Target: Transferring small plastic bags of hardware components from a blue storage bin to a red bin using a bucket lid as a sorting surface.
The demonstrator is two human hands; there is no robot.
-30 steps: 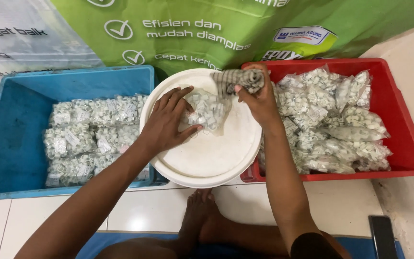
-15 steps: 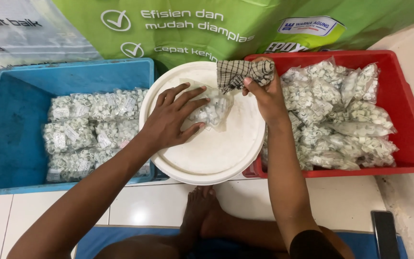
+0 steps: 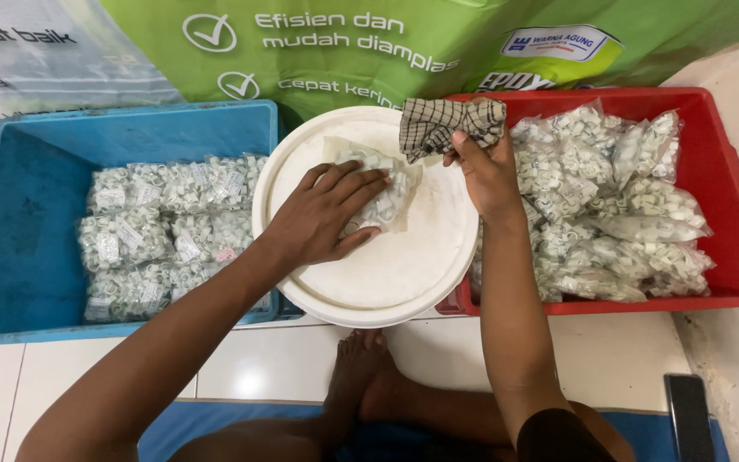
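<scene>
Blue plastic crate [image 3: 10, 214] on the left and red plastic crate [image 3: 729, 197] on the right flank the scene, each holding clear bags of small white plastic rings: the blue one's bags [image 3: 164, 231] lie packed in flat rows, the red one's [image 3: 609, 205] are heaped loosely. Between the crates sits a round white bucket lid [image 3: 387, 274], its near edge overhanging the white tiled floor [image 3: 258, 368], with a green printed banner [image 3: 369, 51] hanging behind at the far side. On the far half of that lid lies one clear bag of white rings [image 3: 387, 192], its long axis running from far-left to near-right. The left hand [image 3: 322, 218] rests palm down on the left part of this bag, fingers [image 3: 361, 181] spread and flat, pointing right and pressing the bag against the lid. The right hand [image 3: 489, 171] hovers just right of the bag, at the far-right rim of the lid, its fingers closed around a bunched checked cloth [image 3: 446, 124] held above the bag's far end; whether cloth and bag touch cannot be told. The left hand is therefore on the bag, the right just beside it. A bare foot [image 3: 361, 376] rests on the floor near the lid, and a dark phone-like slab [image 3: 686, 419] lies at the near right.
</scene>
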